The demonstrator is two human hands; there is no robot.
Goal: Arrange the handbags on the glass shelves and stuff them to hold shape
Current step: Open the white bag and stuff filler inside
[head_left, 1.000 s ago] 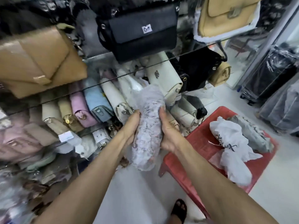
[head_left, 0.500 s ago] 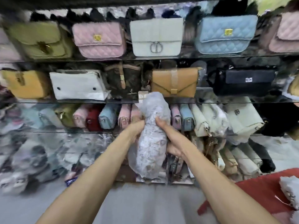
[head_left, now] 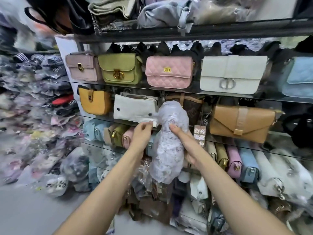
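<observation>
One view only, the head cam, so this all comes from there.

bundle: a plastic-wrapped stuffing bundle (head_left: 166, 143) sits dead centre of the frame, long axis running nearly top to bottom, its upper end tipped a bit toward the shelves.
right hand: the right hand (head_left: 185, 146) grips the bundle from the right side around its middle, fingers curled behind it and the thumb laid across the front. Looks like it carries all the weight.
left hand: the left hand (head_left: 142, 138) is just left of the bundle's upper part, fingertips bunched together and pinching what looks like a bit of white paper or the bag's lower edge, too blurry to call which.
white bag: the white handbag (head_left: 135, 108) stands on the glass shelf (head_left: 94, 118) centre-left, directly above the left hand, and the bundle's top overlaps its right end.
key relation: the white bag lies up and to the left of the bundle's top end, so I'd guess the stuffing has to go up-left into it, with the left hand nearer and likely to hold the bag open.
neighbours: a mustard bag (head_left: 94, 101) to the left, a brown monogram bag (head_left: 191, 107) right behind the bundle, a tan envelope bag (head_left: 242, 123) further right.
risk: the shelf is tight, so bumping the brown one seems easy.
</observation>
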